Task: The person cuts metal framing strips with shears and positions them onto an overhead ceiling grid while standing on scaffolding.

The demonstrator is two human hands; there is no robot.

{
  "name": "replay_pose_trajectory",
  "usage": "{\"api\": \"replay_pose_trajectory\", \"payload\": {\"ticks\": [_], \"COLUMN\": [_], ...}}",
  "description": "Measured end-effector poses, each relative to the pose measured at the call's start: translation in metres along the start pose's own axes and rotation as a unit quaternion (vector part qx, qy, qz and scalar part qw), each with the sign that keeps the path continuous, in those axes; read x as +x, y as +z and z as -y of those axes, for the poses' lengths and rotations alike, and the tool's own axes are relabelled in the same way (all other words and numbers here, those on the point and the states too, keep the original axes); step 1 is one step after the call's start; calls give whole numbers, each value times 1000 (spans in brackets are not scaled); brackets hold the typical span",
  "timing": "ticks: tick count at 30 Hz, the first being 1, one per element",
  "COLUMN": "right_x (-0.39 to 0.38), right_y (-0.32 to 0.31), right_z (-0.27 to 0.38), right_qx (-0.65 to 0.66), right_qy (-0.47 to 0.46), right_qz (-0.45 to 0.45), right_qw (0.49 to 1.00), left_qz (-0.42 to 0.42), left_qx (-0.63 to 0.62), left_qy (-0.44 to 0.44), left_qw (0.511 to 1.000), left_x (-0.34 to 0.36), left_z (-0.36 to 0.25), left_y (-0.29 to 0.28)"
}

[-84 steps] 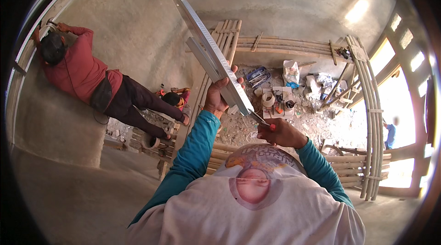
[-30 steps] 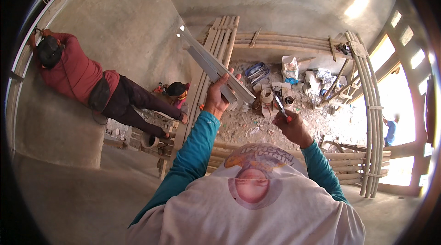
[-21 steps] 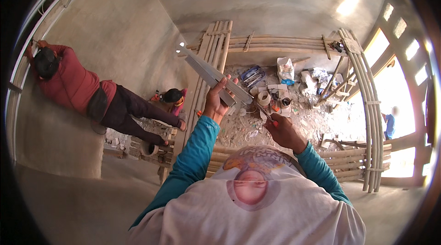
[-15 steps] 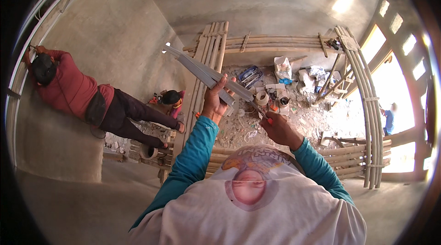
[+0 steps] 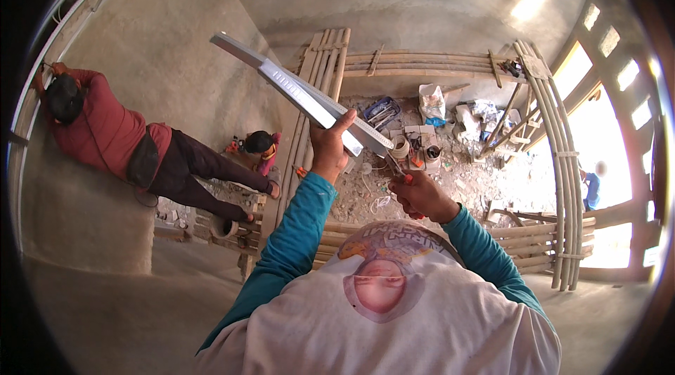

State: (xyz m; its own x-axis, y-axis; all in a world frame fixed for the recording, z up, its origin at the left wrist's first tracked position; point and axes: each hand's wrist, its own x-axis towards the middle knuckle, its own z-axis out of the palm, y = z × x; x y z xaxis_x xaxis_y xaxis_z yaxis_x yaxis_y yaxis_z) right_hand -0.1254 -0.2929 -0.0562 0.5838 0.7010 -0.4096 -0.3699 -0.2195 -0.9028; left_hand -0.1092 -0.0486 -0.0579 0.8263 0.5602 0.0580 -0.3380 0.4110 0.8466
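My left hand [image 5: 329, 146] is closed round long, thin metal channels [image 5: 299, 96] that slant up to the left in front of me. A wider shiny piece and a narrower ridged strip lie together in that grip. In my right hand [image 5: 424, 195] is a pair of snips [image 5: 408, 179] with red handles. Their blades meet the near end of the ridged strip; whether they bite into it is too small to tell. Both hands are held out at chest height, above the rubble-strewn floor.
Bamboo scaffolding [image 5: 562, 164] surrounds the rubble floor [image 5: 365, 195]. A co-worker in a red shirt [image 5: 109, 125] stands on it at left; another person [image 5: 264, 150] is lower down. Below are a blue tool crate [image 5: 383, 113], a white sack [image 5: 431, 103] and buckets [image 5: 433, 155]. Someone in blue [image 5: 592, 188] is outside.
The metal channels have turned, so their broad face shows and their far end sits farther up and left. My right hand with the snips has shifted slightly left and down.
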Motion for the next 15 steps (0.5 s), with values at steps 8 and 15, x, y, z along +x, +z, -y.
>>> {"api": "replay_pose_trajectory", "payload": {"ticks": [8, 15], "right_x": [8, 18], "right_y": [6, 1], "right_z": [6, 10], "right_qx": [100, 200], "right_qy": [69, 119], "right_qz": [4, -2], "right_qw": [993, 973], "left_qz": [-40, -75], "left_qx": [191, 142], "left_qy": [161, 120], "left_qw": [967, 980], "left_x": [-7, -2], "left_z": [26, 27], "left_y": [9, 15]}}
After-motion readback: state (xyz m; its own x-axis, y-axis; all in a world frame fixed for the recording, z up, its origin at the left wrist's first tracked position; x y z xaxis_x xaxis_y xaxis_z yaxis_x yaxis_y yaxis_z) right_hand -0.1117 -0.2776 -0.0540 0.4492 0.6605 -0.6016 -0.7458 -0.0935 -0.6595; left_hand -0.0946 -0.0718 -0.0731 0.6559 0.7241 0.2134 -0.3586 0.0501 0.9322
